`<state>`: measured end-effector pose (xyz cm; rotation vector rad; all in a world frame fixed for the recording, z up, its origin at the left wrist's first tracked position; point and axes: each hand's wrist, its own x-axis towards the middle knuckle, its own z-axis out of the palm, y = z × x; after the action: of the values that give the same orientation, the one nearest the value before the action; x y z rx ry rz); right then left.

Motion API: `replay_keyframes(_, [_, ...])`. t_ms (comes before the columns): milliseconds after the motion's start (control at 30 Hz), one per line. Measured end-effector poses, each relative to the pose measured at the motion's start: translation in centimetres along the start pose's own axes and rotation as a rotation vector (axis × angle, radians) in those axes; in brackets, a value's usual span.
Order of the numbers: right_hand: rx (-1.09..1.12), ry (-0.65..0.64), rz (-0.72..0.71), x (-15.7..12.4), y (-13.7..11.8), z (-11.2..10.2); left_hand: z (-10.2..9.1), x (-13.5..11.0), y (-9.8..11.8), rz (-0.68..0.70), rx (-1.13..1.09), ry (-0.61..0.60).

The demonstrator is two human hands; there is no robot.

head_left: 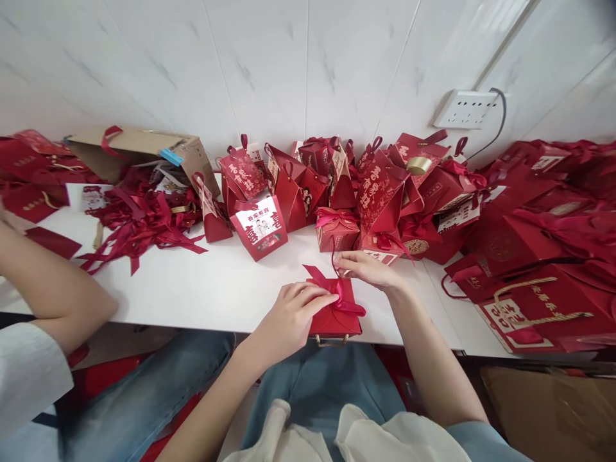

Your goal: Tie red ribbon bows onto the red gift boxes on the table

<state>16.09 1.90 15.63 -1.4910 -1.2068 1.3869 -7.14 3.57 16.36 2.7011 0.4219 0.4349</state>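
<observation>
A small red gift box (337, 314) lies at the near edge of the white table (216, 282) with a red ribbon (337, 290) across its top. My left hand (289, 317) rests on the box's left side, fingers curled and pressing the ribbon at its centre. My right hand (366, 268) sits just behind the box and pinches the ribbon's thin upper end between thumb and fingers.
Many red gift boxes (366, 192) stand along the wall. A heap of loose red ribbons (139, 221) and an open cardboard box (139, 151) are at left. Large red bags (534, 301) lie at right. Another person's arm (48, 282) rests on the table's left edge.
</observation>
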Motion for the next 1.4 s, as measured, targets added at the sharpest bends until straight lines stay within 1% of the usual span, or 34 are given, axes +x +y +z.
replay_keyframes(133, [0.028, 0.031, 0.044, -1.1, 0.8, -0.3, 0.0, 0.0, 0.1, 0.006, 0.028, -0.006])
replay_keyframes(233, [0.082, 0.054, 0.054, -1.9, 1.5, -0.1, 0.0, 0.0, 0.1, 0.02, 0.044, 0.006])
replay_keyframes(367, [0.209, 0.067, 0.025, -1.7, 2.3, 0.4, 0.0, 0.0, 0.1, 0.033, 0.066, 0.016])
replay_keyframes(533, [0.413, 0.009, -0.067, -1.1, 2.7, 0.9, -0.1, 0.0, 0.1, 0.027, 0.079, 0.029])
replay_keyframes(600, [0.459, 0.013, -0.099, -0.9, 2.7, 1.1, -0.1, -0.1, 0.1, 0.029, 0.075, 0.032])
replay_keyframes(667, [0.482, 0.068, -0.125, -0.7, 2.6, 1.4, -0.1, -0.1, 0.1, 0.037, 0.076, 0.035])
replay_keyframes(733, [0.475, 0.153, -0.136, -0.4, 2.3, 1.7, -0.1, -0.1, 0.1, 0.044, 0.088, 0.04])
replay_keyframes(833, [0.39, 0.258, -0.088, -0.1, 1.8, 2.2, -0.1, 0.0, 0.1, 0.042, 0.114, 0.033])
replay_keyframes(900, [0.335, 0.283, -0.051, 0.1, 1.6, 2.5, -0.2, 0.1, 0.1, 0.04, 0.125, 0.003])
replay_keyframes(1033, [0.324, 0.289, -0.029, 0.2, 1.7, 2.8, -0.7, 0.5, 0.1, 0.034, 0.137, -0.066])
replay_keyframes(1133, [0.374, 0.29, -0.056, 0.1, 1.9, 2.8, -0.9, 0.6, 0.1, 0.028, 0.131, -0.091])
replay_keyframes(1300, [0.528, 0.249, -0.17, -0.3, 1.7, 2.8, -0.7, 0.6, 0.0, 0.053, 0.111, -0.056])
replay_keyframes(1400, [0.596, 0.216, -0.156, -0.2, 1.5, 2.7, -0.5, 0.7, 0.0, 0.079, 0.107, -0.035])
